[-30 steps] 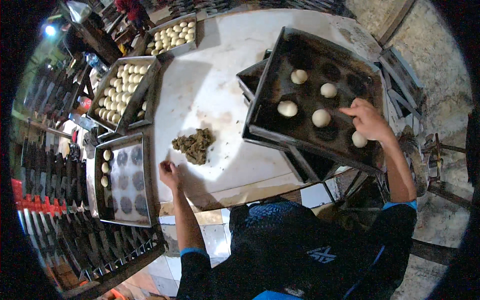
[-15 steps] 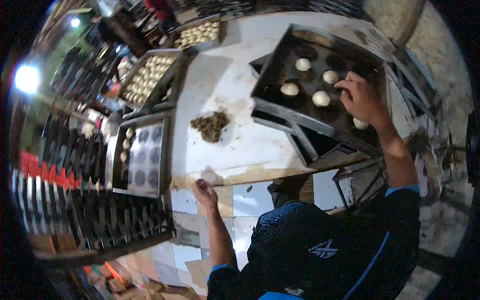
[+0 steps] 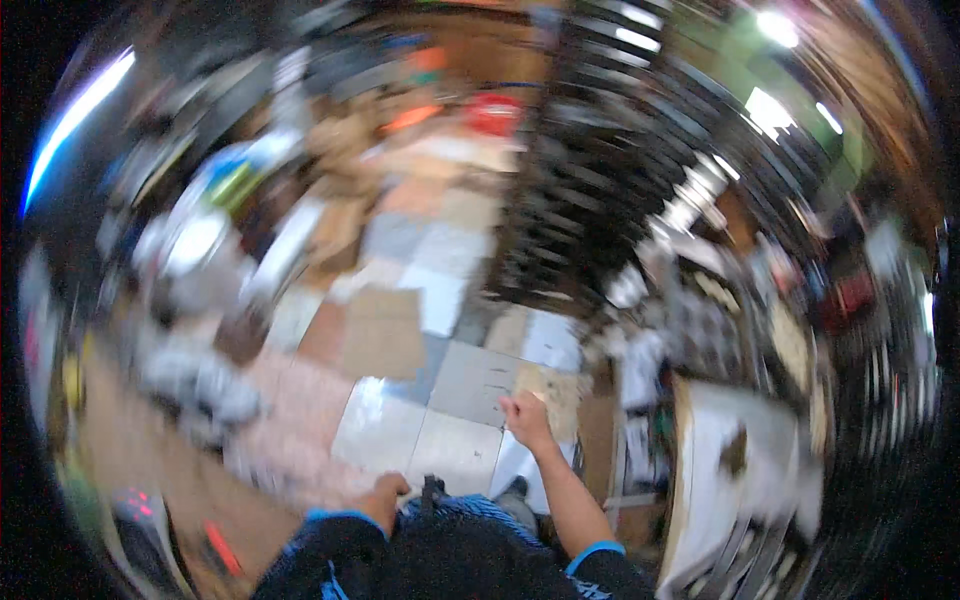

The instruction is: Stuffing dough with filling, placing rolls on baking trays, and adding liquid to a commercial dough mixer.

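Note:
My right hand [image 3: 528, 418] hangs in front of my body above the tiled floor [image 3: 462, 385]. Its fingers are curled in, and nothing shows in them. Close to my waist, my left hand [image 3: 385, 497] is low at the front; its fingers are partly hidden and blurred. Neither hand touches the white work table [image 3: 780, 410] off to my right. A brown clump [image 3: 735, 453] lies on that table. Beyond its far end is a tray with dark round spots [image 3: 705, 325].
A tall rack of dark trays [image 3: 570, 190] rises ahead. A flat brown sheet [image 3: 385, 335] lies on the floor, with a red round object [image 3: 493, 114] farther off. Blurred bags and white items [image 3: 200, 240] crowd the left side.
The view has swung left, from the table to the floor. My right hand has left the tray of dough balls and come down before me. My left hand has drawn in toward my waist.

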Demonstrator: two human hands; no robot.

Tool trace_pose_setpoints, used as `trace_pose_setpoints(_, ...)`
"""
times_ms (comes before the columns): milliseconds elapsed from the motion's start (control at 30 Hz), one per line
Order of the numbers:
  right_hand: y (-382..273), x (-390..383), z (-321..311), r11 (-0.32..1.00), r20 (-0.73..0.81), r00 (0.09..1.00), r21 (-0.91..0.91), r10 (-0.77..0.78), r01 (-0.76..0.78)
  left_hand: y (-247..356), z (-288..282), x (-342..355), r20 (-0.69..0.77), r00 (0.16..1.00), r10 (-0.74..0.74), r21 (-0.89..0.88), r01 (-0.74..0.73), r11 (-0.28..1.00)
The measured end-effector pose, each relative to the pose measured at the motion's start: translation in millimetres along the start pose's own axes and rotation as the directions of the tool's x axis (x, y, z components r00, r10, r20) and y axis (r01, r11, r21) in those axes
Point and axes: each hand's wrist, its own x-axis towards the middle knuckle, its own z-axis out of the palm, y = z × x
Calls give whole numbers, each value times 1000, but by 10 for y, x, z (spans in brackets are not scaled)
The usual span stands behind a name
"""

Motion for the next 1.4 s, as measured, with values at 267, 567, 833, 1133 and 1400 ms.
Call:
trace_pose_setpoints(267, 1891, -956, 1445, 872, 793, 402, -488, 457, -29, -1099, -308, -726, -211, 921, -327, -806, 24, 591)
trace_pose_setpoints(567, 1027, 1696, 3058, 935, 832, 465, -354, 302, 28, -2634, -281, -586, 226, 759, -611, -828, 480, 289)
trace_pose_setpoints(833, -2226, 5561, 5816, 637, 698, 590, -247, -405, 730, -4391, -1575, 108, -298, 686, -664, -790, 213, 575)
trace_pose_setpoints(1133, -7666, 5835, 6651, 423, 228, 407, 760, -885, 494, -6165, -2340, -108, 188, 473, -861, -967, 241, -79)
trace_pose_setpoints(1400, -6541, 5604, 8029, 608, 834, 26, 381, -552, 697, -7399, -1952, 717, 481, 526, -701, -845, 66, -531)
